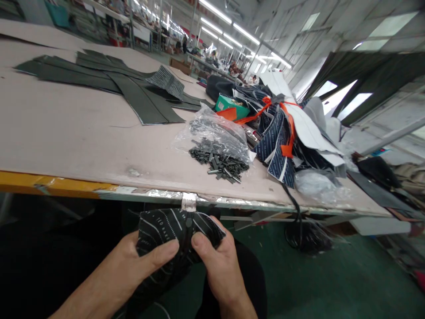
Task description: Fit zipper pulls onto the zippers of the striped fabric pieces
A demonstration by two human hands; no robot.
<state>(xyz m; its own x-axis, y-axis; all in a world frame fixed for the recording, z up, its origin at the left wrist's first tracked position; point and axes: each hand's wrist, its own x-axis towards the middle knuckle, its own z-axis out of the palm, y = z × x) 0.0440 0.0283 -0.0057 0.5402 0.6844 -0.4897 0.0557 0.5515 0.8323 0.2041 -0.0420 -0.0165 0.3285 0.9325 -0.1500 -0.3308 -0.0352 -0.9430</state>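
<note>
Between my hands, just below the table edge, is a piece of black printed fabric [161,228] with white dotted lines and lettering. A dark zipper-like strip [187,230] runs down its middle, with a small rounded part at the top. My left hand [146,261] grips the left side of the fabric, thumb pressed on its face. On the right side my right hand [219,257] pinches it, thumb close to the strip. The fingers behind the fabric are hidden. Beyond the edge, small dark metal pieces [221,166] spill from a clear plastic bag [215,128].
Dark green fabric strips [139,99] lie across the table [66,128]. To the right are navy printed fabric bundles [274,141] tied with orange ribbon [288,128], a green box [230,106] and crumpled plastic [315,184]. A black cord [294,199] hangs over the table edge.
</note>
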